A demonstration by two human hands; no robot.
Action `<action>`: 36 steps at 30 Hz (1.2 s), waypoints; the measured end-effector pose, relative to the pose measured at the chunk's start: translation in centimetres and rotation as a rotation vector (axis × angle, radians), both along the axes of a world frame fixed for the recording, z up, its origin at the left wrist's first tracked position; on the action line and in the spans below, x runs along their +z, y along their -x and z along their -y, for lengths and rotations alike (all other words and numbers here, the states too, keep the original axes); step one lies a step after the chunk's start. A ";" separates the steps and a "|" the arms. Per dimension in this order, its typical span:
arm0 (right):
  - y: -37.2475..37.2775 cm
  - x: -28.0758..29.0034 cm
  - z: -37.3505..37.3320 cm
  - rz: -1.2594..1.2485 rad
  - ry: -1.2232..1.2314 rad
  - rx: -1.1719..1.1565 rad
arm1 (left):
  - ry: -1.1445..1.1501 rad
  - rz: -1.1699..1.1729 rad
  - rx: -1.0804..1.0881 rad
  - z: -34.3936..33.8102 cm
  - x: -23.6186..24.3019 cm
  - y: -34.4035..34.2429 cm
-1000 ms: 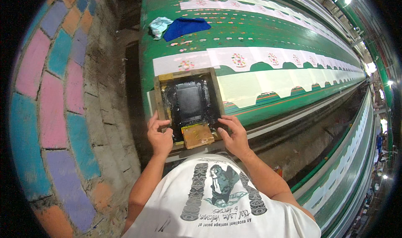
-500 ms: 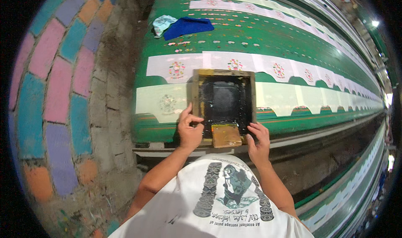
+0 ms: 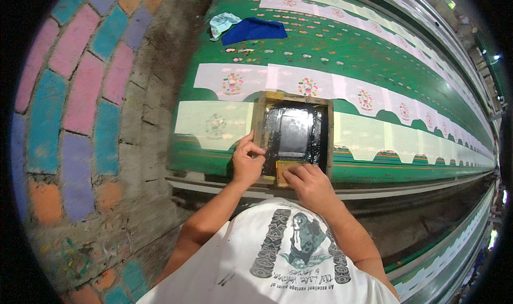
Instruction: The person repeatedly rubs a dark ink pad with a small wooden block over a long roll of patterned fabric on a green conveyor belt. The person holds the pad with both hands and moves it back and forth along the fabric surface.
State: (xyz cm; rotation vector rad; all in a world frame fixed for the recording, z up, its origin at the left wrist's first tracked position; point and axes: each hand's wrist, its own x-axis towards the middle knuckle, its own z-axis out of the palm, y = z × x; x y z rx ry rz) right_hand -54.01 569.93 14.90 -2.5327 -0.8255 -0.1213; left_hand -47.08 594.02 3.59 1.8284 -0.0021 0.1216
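Observation:
My left hand point(image 3: 247, 161) grips the left side of a wooden screen frame point(image 3: 326, 123), its fingers curled by the edge. The frame lies on pale fabric pieces point(image 3: 203, 111) along the near row of the long green table point(image 3: 208, 53), with glossy black mesh point(image 3: 293, 133) inside. At its near end, my right hand point(image 3: 310, 184) has its fingers closed on a flat tan wooden squeegee point(image 3: 281, 174). A faint print point(image 3: 215, 124) shows on the fabric left of the frame. Behind, a row of white pieces carries colourful round prints point(image 3: 232, 84).
A blue cloth point(image 3: 254, 32) and a light cloth point(image 3: 223, 26) lie farther back on the table. Painted blocks point(image 3: 77, 106) fill the left side. A second long table point(image 3: 454, 250) with white pieces runs at the lower right, beyond a dark gap point(image 3: 406, 208).
The frame has shifted right along the fabric row with my left hand, exposing the faint print at left. My right hand has moved from the frame's right side onto the squeegee.

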 end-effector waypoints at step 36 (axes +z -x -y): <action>-2.0 0.3 -1.6 -0.103 0.114 -0.186 | -0.038 0.039 -0.052 -0.1 -0.2 -0.1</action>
